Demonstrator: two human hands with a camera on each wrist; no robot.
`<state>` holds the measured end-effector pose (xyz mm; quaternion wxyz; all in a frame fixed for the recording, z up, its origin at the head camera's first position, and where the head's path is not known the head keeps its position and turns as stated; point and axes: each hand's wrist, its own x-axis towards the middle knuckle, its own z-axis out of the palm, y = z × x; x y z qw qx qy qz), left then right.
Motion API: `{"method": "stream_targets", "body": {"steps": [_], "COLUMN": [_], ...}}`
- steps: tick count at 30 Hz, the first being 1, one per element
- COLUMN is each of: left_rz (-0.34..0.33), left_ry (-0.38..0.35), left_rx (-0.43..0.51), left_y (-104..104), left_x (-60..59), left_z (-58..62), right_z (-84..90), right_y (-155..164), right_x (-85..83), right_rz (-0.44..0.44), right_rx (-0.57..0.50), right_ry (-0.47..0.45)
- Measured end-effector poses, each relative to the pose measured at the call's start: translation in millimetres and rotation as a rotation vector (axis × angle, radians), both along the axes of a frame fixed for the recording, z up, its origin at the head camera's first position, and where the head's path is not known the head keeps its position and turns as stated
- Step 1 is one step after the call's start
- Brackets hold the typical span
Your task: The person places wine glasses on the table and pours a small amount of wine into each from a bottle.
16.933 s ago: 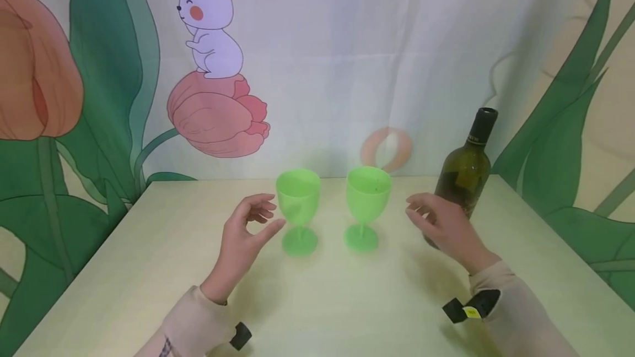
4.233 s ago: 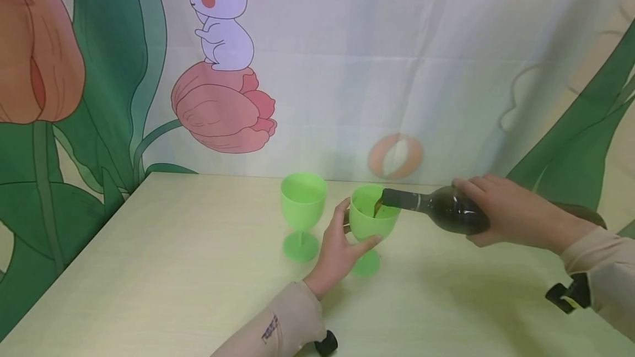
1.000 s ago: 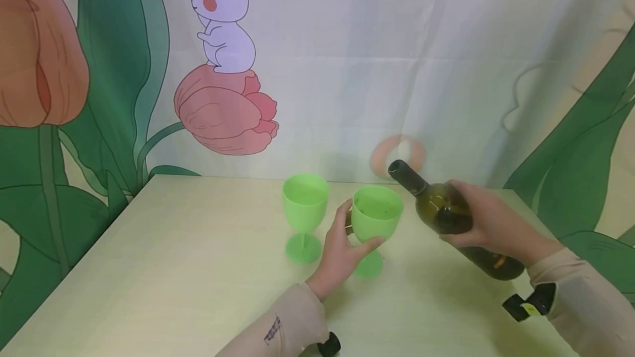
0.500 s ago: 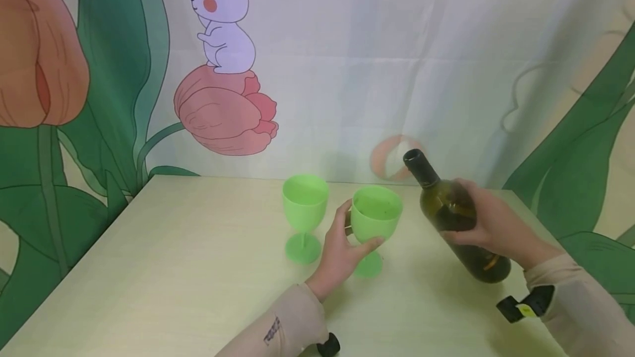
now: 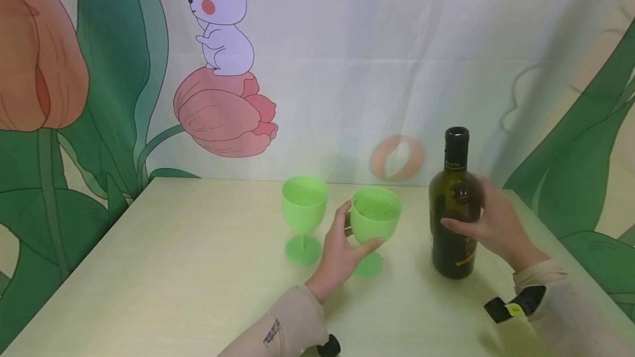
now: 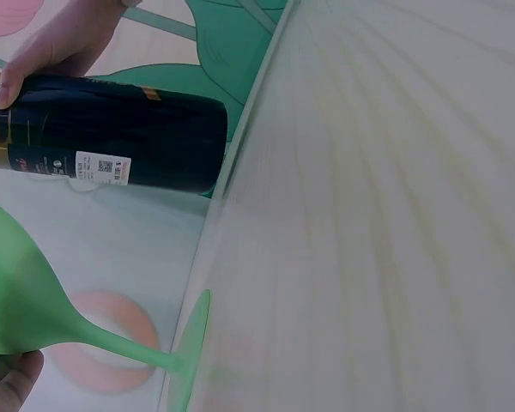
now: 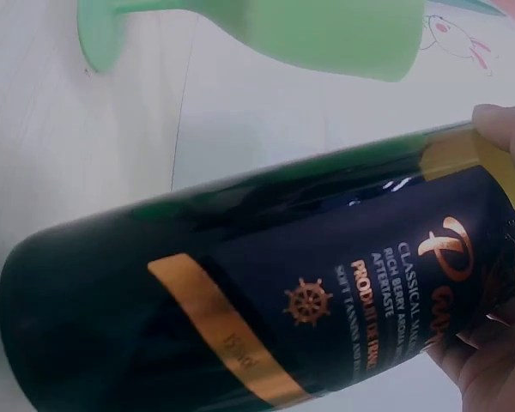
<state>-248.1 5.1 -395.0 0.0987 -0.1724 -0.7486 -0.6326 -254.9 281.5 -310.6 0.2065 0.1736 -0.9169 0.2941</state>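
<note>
A dark green wine bottle (image 5: 453, 200) stands upright at the right, its mouth uncovered. My right hand (image 5: 498, 227) grips it round the middle, thumb across the front. In the right wrist view the bottle's dark label (image 7: 326, 275) with copper lettering faces the camera. To its left, my left hand (image 5: 342, 255) holds a light green goblet (image 5: 375, 216) by the lower bowl, thumb in front and fingers behind. Small dark specks show inside that bowl. A matching goblet (image 5: 303, 205) stands upright on the table, just left of my left hand.
The pale table (image 5: 198, 269) runs back to a white cloth backdrop (image 5: 322, 70) printed with a rabbit and tulips. Black wrist cameras sit on both sleeves, the right one (image 5: 516, 304) near the bottle's base.
Earlier the bottle stood untouched, then was tipped into the right goblet, pouring dark liquid. Over the last second my right hand has turned it upright and moved it away. The left hand keeps its hold.
</note>
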Motion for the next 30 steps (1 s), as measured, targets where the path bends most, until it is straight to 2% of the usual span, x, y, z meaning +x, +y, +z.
{"method": "stream_targets", "body": {"steps": [15,30], "left_rz": [-0.003,-0.008], "left_ry": [0.005,-0.004], "left_rx": [0.011,0.019], "left_y": [0.4,0.7], "left_x": [-1.2,-0.7], "left_z": [-2.1,-1.0], "right_z": [-10.9,-17.5], "right_y": [-2.4,-1.0], "right_x": [-2.7,-2.2], "right_rz": [-0.073,-0.11], "right_rx": [-0.135,-0.182], "right_ry": [0.0,-0.056]}}
